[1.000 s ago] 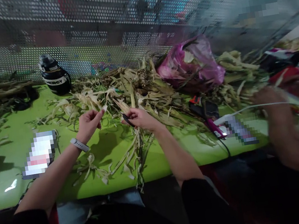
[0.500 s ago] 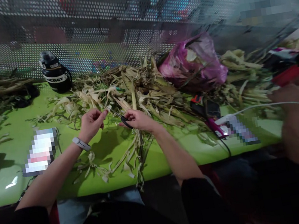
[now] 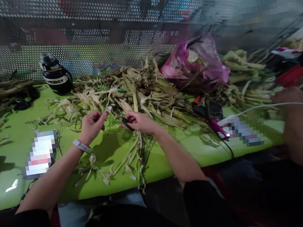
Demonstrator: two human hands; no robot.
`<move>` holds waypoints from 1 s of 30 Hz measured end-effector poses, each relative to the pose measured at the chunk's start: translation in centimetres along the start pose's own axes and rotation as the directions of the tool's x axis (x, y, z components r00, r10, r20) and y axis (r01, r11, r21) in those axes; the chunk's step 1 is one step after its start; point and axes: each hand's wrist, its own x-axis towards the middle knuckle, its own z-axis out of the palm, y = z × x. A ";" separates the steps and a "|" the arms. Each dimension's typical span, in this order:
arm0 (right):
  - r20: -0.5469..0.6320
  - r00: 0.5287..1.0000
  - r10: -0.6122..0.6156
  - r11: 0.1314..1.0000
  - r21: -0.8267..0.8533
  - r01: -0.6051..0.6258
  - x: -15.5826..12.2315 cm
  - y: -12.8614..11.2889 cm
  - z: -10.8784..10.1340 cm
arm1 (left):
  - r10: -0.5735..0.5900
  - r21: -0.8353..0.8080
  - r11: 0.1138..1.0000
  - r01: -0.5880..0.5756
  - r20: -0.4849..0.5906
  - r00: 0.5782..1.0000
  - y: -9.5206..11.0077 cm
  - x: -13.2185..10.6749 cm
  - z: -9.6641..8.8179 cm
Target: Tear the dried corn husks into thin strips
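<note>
My right hand (image 3: 140, 122) grips a pair of scissors (image 3: 126, 122) by the black handles. The thin blades point up and left toward my left hand (image 3: 93, 124). That hand is closed in a pinch on a small pale husk piece (image 3: 109, 108), close to the scissor tips. A white band (image 3: 82, 146) circles my left wrist. Just beyond both hands lies a heap of dry corn husks (image 3: 147, 87). Below them, husk strips (image 3: 138, 150) trail down to the table's front edge.
On the green table (image 3: 110, 181) a phone (image 3: 41, 154) lies left, near a black bottle (image 3: 55, 75). A pink plastic bag (image 3: 195, 64) sits behind right. A second phone (image 3: 245, 131) and white cable lie near another person's hand (image 3: 293, 98). A perforated metal panel (image 3: 115, 31) rises behind.
The scissors look slightly shifted in angle at the pale husk piece; my hands stay almost in place. At the right, the other person's hand has moved a little left.
</note>
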 end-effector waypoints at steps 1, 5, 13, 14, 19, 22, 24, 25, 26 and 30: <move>0.007 1.000 -0.003 1.000 -0.008 0.003 0.1 0.1 0.0 | 0.002 0.004 1.000 -0.002 0.000 1.000 0.1 0.0 0.0; -0.002 1.000 -0.007 1.000 -0.013 0.006 0.3 0.4 0.2 | 0.009 -0.007 1.000 -0.009 0.015 1.000 0.1 -0.1 0.1; 0.004 1.000 0.005 1.000 -0.016 -0.005 0.2 0.2 0.0 | 0.021 -0.004 1.000 -0.021 0.019 1.000 -0.6 0.1 -0.1; 0.007 1.000 0.008 1.000 -0.013 -0.008 0.2 0.2 0.0 | 0.024 0.002 1.000 -0.024 0.022 0.999 -0.6 0.1 -0.1; 0.007 1.000 0.020 1.000 0.003 -0.020 0.2 0.0 0.1 | 0.013 -0.016 1.000 -0.013 0.031 0.999 -0.4 0.0 0.0; -0.025 1.000 0.006 1.000 0.027 -0.006 0.1 -0.2 0.1 | 0.010 -0.021 1.000 -0.009 0.022 1.000 -0.4 0.1 -0.1; -0.039 0.999 0.009 0.999 0.033 -0.008 0.1 -0.3 0.2 | 0.014 -0.016 1.000 -0.014 0.018 1.000 -0.4 0.1 -0.1; -0.040 0.999 0.012 0.999 0.031 -0.011 0.1 -0.3 0.1 | 0.017 -0.012 1.000 -0.017 0.017 1.000 -0.4 0.1 -0.1; -0.041 0.999 0.014 1.000 0.029 -0.013 0.0 -0.3 0.1 | 0.021 -0.009 1.000 -0.021 0.015 1.000 -0.4 0.2 -0.1; -0.045 0.999 0.010 0.999 0.032 -0.009 0.0 -0.3 -0.1 | 0.020 -0.002 1.000 -0.020 0.017 1.000 -0.5 0.3 -0.2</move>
